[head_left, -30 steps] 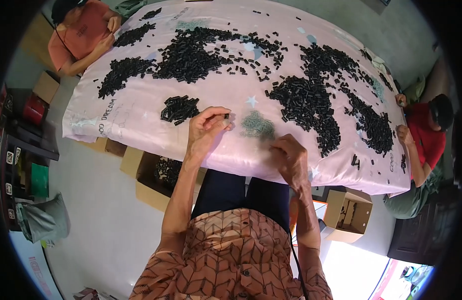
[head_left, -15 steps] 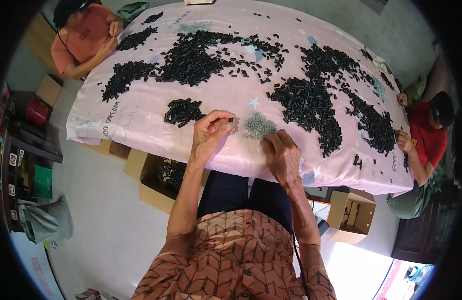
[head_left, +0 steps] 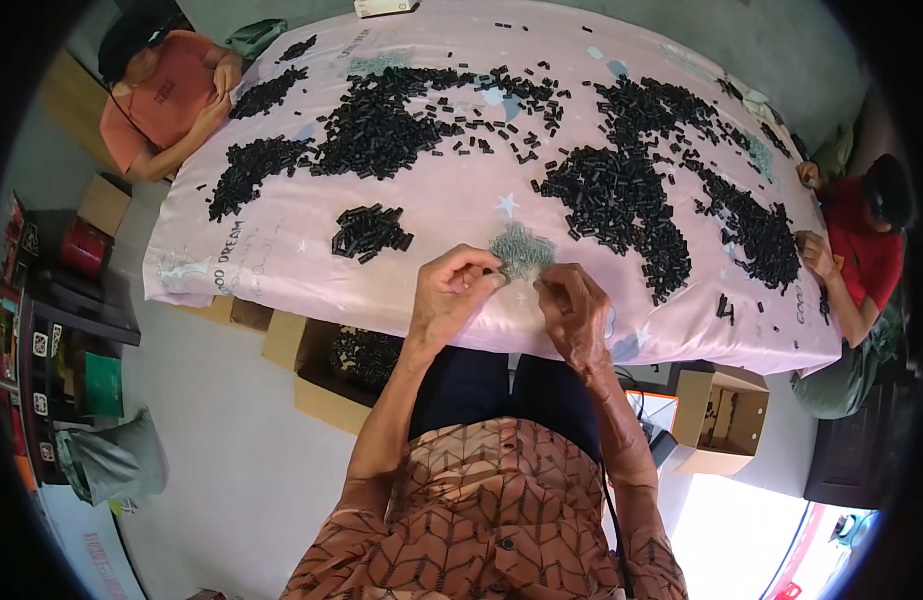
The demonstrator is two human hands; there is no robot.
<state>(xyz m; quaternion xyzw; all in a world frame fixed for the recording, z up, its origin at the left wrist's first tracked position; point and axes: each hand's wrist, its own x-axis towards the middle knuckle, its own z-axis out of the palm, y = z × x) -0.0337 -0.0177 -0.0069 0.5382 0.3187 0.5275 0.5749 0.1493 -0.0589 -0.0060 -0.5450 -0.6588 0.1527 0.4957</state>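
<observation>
My left hand [head_left: 453, 293] is closed in a pinch, thumb against forefinger, on a small black tube-like piece [head_left: 499, 268] that barely shows at the fingertips. Facing it, my right hand [head_left: 573, 312] also pinches, but whatever it holds is hidden or too small to name. Just beyond both hands lies a small heap of thin silvery metal pieces [head_left: 522, 249]. Left of it sits a small pile of black tube-like pieces [head_left: 369, 232]. A much larger black heap [head_left: 609, 200] spreads to the right of the silvery one.
A pink printed cloth [head_left: 311, 290] covers the table. More black pieces [head_left: 376, 130] heap farther back. One person in an orange shirt [head_left: 166, 100] sits far left, another in red [head_left: 861, 240] at the right. Cardboard boxes [head_left: 326, 400] stand below the table edge.
My left hand has moved right and nearer to me with the black piece, toward my right hand. My right hand has drawn slightly back from the silvery heap. The view has shifted a little.
</observation>
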